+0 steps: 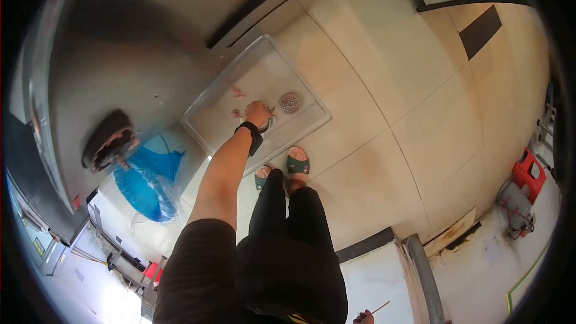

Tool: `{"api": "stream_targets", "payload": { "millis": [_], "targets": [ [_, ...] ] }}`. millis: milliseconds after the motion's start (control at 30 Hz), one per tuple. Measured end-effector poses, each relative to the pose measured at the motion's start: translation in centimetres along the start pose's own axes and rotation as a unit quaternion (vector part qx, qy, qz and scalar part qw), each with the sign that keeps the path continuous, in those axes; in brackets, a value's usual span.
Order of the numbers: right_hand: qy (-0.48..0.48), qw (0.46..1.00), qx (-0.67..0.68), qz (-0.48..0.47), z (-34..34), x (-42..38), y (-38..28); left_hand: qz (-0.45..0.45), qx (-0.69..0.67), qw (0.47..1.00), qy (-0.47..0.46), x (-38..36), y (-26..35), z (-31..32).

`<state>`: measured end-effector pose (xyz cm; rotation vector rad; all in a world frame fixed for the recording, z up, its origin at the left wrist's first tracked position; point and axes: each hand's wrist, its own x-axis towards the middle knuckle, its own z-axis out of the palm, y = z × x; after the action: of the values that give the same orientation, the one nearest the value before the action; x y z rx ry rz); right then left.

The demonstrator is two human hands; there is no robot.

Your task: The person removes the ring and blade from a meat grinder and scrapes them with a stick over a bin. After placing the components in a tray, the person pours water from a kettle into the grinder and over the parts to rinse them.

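Broadly, the pale tiled floor (384,84) fills most of the view, its dark joints running diagonally. To the left stands a large grey metal surface (144,72). Beside its lower part, a clear plastic tub (315,117) sits on the floor, turned at a slant, one corner towards the top of the view. The wearer's legs (288,216) come up from below, and the feet in green sandals (298,162) stand just beside the tub's near side. Left of the tub hangs a blue plastic bag (141,189), bunched beneath a dark, blurred round opening (111,142) with pinkish matter in it. Well apart at the far right are a grey bundle (515,207) and a red plastic item (529,174).

Inside the tub, the left hand (258,114) is curled around a metal piece (267,123). Only its rounded edge shows, on the right of the fist; fingers and palm block the rest, so its long axis and facing cannot be told. The forearm, with a black wristband (252,138), crosses the near rim. A perforated disc (290,103) lies flat just beyond the hand, to the right; pink scraps (238,93) lie to the left. At the bottom edge, the right hand (363,318) pinches a thin stick (381,307) that points up and right.
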<state>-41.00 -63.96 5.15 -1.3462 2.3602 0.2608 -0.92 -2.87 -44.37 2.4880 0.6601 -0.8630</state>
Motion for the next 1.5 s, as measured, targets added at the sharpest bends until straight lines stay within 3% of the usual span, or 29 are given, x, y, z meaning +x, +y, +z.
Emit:
{"api": "stream_targets", "payload": {
  "millis": [133,200,267,300,333,433,467,533,567,633,767,833,867,933,1067,1167,1300,1367,1467,1500],
  "targets": [
    [0.011,1.000,0.005,0.012,1.6,-1.0,0.0,-0.038,-0.092,0.995,-0.007,2.3,1.7,1.2],
    [0.016,1.000,0.020,0.005,2.6,-1.3,0.2,-0.019,-0.050,0.998,-0.016,3.3,2.1,1.4],
    [0.020,1.000,-0.010,-0.005,3.4,-1.4,0.1,-0.039,-0.100,0.992,-0.065,3.5,2.6,0.9],
    [0.017,1.000,-0.024,0.009,3.7,-1.3,-0.2,0.001,-0.047,0.997,0.062,2.6,2.2,1.9],
    [0.016,0.999,-0.039,0.023,3.7,-1.4,-0.3,-0.004,-0.043,0.997,0.059,2.6,1.2,2.0],
    [0.015,0.999,-0.047,0.003,4.5,-1.6,-0.5,0.029,0.010,0.974,0.224,3.3,-2.6,1.0],
    [0.012,0.999,-0.045,-0.007,5.0,-1.8,-0.7,0.028,0.010,0.974,0.225,3.3,-3.9,0.6],
    [0.015,0.999,-0.046,0.001,6.0,-1.4,-1.0,-0.092,-0.046,0.978,0.181,3.7,-5.3,-0.5],
    [0.019,0.999,-0.049,0.012,6.6,-1.3,-0.9,-0.091,-0.048,0.978,0.182,4.0,-5.5,-0.5],
    [0.017,0.999,-0.046,-0.008,8.1,-2.1,-1.3,-0.102,0.053,0.986,0.124,3.7,-5.3,-1.3],
    [-0.016,0.997,-0.066,-0.038,10.1,-3.7,-2.6,-0.065,0.066,0.981,0.171,4.4,-8.7,1.8],
    [-0.027,0.996,-0.069,-0.053,10.4,-3.3,-2.7,-0.070,0.012,0.993,0.093,4.3,-9.6,2.0],
    [-0.026,0.996,-0.071,-0.053,10.5,-3.0,-2.8,-0.072,0.013,0.993,0.091,4.2,-10.2,2.0],
    [-0.052,0.990,-0.086,-0.099,11.6,-5.4,-4.1,0.005,-0.001,0.993,0.115,3.9,-12.2,2.3],
    [-0.069,0.987,-0.089,-0.114,11.2,-4.7,-3.9,-0.026,-0.009,0.999,0.045,1.3,-13.9,1.5],
    [-0.060,0.987,-0.097,-0.115,11.7,-5.0,-3.9,-0.025,-0.051,0.998,0.009,0.9,-15.7,4.7],
    [-0.068,0.986,-0.099,-0.113,12.7,-5.7,-4.4,-0.079,0.002,0.994,0.081,-0.2,-11.2,4.0],
    [-0.072,0.985,-0.097,-0.126,12.4,-4.9,-4.3,-0.161,0.001,0.983,0.088,0.3,-9.8,3.6],
    [-0.091,0.984,-0.081,-0.131,12.7,-5.8,-5.0,-0.129,-0.040,0.985,0.106,2.9,-13.0,5.7],
    [-0.096,0.981,-0.087,-0.145,13.2,-5.2,-5.3,-0.049,-0.014,0.984,0.172,3.4,-13.4,5.6]
  ]
}}
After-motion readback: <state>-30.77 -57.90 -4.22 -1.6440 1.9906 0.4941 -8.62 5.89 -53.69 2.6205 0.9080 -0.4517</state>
